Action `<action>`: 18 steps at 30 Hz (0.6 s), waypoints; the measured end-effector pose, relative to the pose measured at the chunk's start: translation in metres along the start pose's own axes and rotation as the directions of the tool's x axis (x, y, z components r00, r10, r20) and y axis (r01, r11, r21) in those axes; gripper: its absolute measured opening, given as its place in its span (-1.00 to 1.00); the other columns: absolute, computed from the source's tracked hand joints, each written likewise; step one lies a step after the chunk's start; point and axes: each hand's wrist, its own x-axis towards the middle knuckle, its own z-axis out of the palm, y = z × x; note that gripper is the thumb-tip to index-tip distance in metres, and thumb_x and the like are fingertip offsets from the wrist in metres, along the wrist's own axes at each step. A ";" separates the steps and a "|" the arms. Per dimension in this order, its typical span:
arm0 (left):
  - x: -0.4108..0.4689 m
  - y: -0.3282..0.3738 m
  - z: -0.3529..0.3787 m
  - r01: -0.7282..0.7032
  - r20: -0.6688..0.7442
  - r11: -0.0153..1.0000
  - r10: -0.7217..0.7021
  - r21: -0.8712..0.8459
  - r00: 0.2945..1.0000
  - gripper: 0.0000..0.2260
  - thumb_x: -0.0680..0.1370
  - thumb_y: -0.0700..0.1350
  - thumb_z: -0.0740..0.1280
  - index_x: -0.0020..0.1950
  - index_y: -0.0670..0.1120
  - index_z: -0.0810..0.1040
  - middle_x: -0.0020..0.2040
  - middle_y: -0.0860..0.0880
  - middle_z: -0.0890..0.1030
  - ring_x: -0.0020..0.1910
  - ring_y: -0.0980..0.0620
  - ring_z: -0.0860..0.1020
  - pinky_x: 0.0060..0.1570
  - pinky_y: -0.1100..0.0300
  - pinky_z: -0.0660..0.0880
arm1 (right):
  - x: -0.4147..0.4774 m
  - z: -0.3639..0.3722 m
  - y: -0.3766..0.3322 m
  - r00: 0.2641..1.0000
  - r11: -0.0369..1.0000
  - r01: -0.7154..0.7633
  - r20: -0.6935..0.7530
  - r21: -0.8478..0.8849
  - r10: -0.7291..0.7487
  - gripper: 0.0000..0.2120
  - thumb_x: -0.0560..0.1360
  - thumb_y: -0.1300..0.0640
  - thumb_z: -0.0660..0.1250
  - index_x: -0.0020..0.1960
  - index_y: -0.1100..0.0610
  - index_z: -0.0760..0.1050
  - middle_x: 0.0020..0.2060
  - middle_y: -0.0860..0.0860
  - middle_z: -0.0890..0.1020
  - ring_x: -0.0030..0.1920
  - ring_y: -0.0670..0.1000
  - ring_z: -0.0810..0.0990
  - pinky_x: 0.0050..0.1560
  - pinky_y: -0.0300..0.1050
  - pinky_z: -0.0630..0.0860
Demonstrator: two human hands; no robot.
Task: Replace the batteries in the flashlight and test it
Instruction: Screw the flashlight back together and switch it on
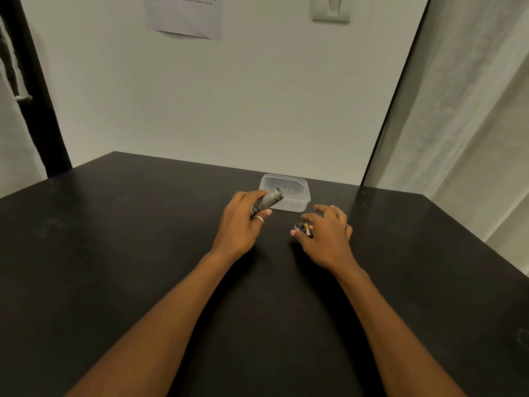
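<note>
My left hand [243, 222] grips a grey metal flashlight body [269, 199] just above the black table, its open end tilted up and to the right. My right hand [326, 229] hovers low over the table with fingers spread and loosely curled. Under its thumb and fingers lie the flashlight's round end cap [299, 226] and a few small batteries [309, 230] with gold and dark bands. Whether the fingers pinch them or only touch them is unclear.
A small clear plastic container [289, 196] stands just behind both hands, with small items inside. The black table [143, 253] ends at a white wall behind it. A curtain hangs at the right.
</note>
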 end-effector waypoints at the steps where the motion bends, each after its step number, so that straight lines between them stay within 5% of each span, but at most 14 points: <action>1: 0.000 0.000 0.000 0.004 0.003 1.000 -0.004 -0.002 1.000 -0.67 0.61 -0.09 0.39 0.38 -0.02 0.53 0.20 -0.02 0.54 0.08 0.06 0.51 -0.02 0.41 0.35 | 0.001 0.003 0.001 1.000 1.000 0.007 0.030 -0.023 -0.006 -0.54 0.53 -0.18 0.41 0.37 -0.03 0.54 0.55 0.03 0.31 0.61 0.15 0.02 0.51 0.26 0.08; 14: -0.001 0.000 0.002 -0.012 0.023 1.000 0.012 0.008 1.000 -0.65 0.61 -0.09 0.39 0.40 -0.03 0.52 0.22 -0.01 0.54 0.10 0.07 0.52 0.05 0.31 0.41 | 0.003 0.007 0.001 0.996 0.998 0.063 0.057 -0.019 -0.062 -0.79 0.59 -0.04 0.38 0.18 -0.01 0.61 0.43 0.01 0.42 0.61 0.12 0.06 0.51 0.23 0.07; 18: -0.001 0.000 0.002 -0.014 0.024 1.000 0.014 0.007 1.000 -0.65 0.61 -0.09 0.40 0.39 -0.02 0.53 0.22 -0.02 0.54 0.09 0.08 0.52 0.03 0.36 0.38 | 0.002 -0.001 -0.005 0.982 0.982 0.123 -0.164 0.144 -0.098 -0.83 0.59 0.05 0.39 0.16 0.04 0.59 0.23 -0.03 0.56 0.49 0.09 0.32 0.44 0.17 0.25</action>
